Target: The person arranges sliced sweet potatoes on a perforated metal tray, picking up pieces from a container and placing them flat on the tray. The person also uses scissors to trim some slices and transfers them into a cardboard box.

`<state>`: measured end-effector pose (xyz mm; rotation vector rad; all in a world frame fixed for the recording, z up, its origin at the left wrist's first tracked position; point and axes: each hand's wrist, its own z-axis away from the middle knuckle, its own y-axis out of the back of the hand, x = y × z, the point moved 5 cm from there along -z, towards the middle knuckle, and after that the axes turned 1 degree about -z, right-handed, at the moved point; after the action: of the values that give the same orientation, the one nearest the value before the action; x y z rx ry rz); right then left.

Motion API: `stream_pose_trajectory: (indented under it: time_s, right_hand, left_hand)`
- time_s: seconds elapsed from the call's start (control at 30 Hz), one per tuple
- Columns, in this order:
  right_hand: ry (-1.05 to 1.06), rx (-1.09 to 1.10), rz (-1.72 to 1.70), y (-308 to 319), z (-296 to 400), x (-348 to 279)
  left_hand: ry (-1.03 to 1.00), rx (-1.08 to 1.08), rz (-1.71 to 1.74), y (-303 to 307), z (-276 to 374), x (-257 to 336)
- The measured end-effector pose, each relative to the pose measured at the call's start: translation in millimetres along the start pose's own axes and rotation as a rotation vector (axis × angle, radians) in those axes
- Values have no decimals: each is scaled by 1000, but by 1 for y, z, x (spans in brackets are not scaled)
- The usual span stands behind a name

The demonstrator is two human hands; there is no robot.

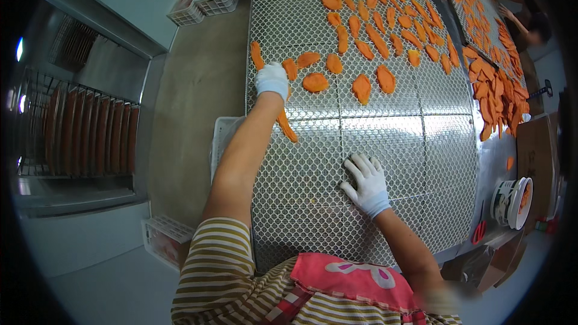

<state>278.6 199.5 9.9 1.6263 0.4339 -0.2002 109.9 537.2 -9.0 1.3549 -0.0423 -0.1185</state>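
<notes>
My left hand, in a white glove, reaches to the left edge of a mesh drying rack. Its fingers are over orange slices; a long orange strip lies just below it and another slice above it. Whether it grips one is hidden. My right hand, gloved too, rests palm down on the bare mesh, fingers apart, holding nothing. Many flat orange slices, such as one right of my left hand, lie spread on the mesh's upper part.
A pile of orange slices lies at the right, beside a second loaded rack, where another person works. Also right: a white bucket, red-handled scissors, cardboard boxes. White crates and a tray trolley stand left.
</notes>
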Motion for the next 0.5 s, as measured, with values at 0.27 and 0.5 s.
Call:
stream_pose_trajectory:
  time_s: [0.27, 0.5]
  right_hand:
    - [-25, -32, -19, -1, 0, 3]
    - [-33, -32, -22, 1, 0, 4]
  left_hand:
    - [-15, 35, 315, 3, -8, -24]
    - [-140, 110, 595, 17, -9, 26]
